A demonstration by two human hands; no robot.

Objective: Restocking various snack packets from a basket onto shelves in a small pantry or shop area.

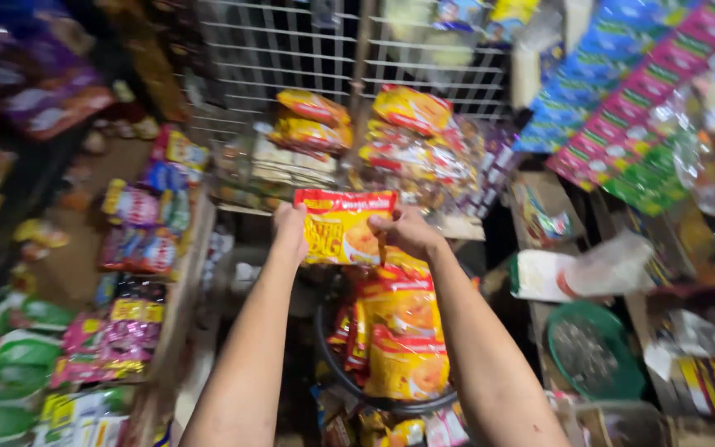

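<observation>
A yellow and red snack packet (343, 228) is held up at arm's length in the middle of the head view, the top one of a hanging strip of like packets (399, 331). My left hand (291, 228) grips its left edge. My right hand (407, 232) grips its right edge, where the strip trails down into a dark round basket (349, 381). Behind the packet, more yellow and red packets (411, 112) lie piled in clear bags on a shelf in front of a white wire grille (283, 50).
Shelves at the left carry rows of coloured sachets (138, 223) and green and white packs (10, 364). Strips of blue, pink and green sachets (639, 91) hang at the upper right. A green basin (593, 352) and a white bag (573, 273) sit at the right.
</observation>
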